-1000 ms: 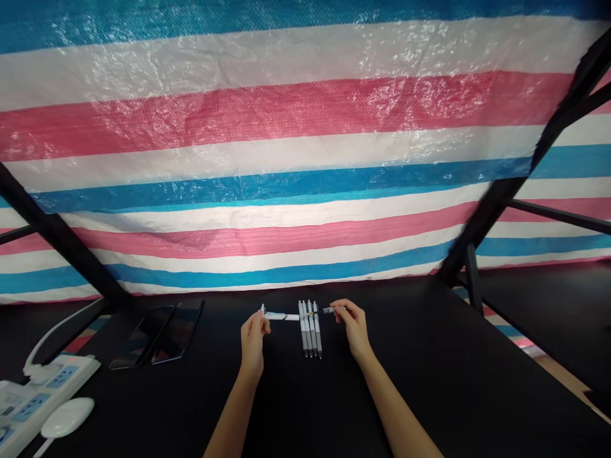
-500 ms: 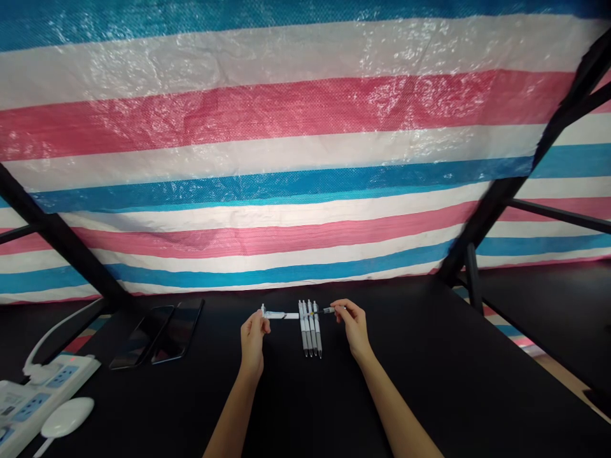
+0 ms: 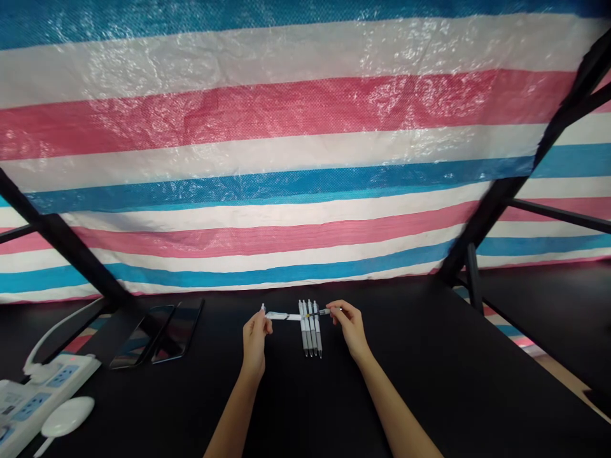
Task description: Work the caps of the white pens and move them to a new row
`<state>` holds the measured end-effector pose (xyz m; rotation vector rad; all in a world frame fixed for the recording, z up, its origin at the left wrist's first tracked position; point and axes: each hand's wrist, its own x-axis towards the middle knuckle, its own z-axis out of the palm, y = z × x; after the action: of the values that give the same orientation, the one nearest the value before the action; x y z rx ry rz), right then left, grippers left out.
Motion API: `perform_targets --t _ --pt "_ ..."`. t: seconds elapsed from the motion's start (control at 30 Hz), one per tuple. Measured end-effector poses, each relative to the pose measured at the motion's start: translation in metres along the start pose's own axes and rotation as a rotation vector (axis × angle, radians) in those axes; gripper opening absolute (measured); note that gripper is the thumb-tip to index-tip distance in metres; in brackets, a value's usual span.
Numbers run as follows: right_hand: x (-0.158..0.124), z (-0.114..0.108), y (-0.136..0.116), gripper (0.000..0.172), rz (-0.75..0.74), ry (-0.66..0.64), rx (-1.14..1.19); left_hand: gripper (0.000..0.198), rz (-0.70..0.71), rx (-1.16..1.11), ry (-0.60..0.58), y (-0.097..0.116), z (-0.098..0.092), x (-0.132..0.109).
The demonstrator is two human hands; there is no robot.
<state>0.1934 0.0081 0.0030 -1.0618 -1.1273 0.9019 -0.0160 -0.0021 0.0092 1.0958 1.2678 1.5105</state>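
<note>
Left of the row of pens [image 3: 312, 332], the left hand [image 3: 254, 332] pinches a white barrel [image 3: 287, 317] by its outer end; right of the row, the right hand [image 3: 351, 326] grips a grey tip piece [image 3: 324, 312], its thin dark refill [image 3: 314, 314] pointing left over the row. The parts look light, stiff and smooth, apt to roll; the refill probably bends easily. Best hold: barrel mid-length, tip piece by its thick grey part.
</note>
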Motion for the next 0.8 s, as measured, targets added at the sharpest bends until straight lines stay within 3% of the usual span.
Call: perform_targets --t 0.47,0.8 --pt "-0.005 0.009 0.001 0.022 0.038 -0.169 -0.026 0.043 -0.022 -0.002 -0.086 -0.001 0.009 -0.005" --pt "-0.004 0.007 0.003 0.027 0.023 -0.208 -0.054 0.042 -0.06 -0.007 -0.108 -0.002 0.01 -0.005"
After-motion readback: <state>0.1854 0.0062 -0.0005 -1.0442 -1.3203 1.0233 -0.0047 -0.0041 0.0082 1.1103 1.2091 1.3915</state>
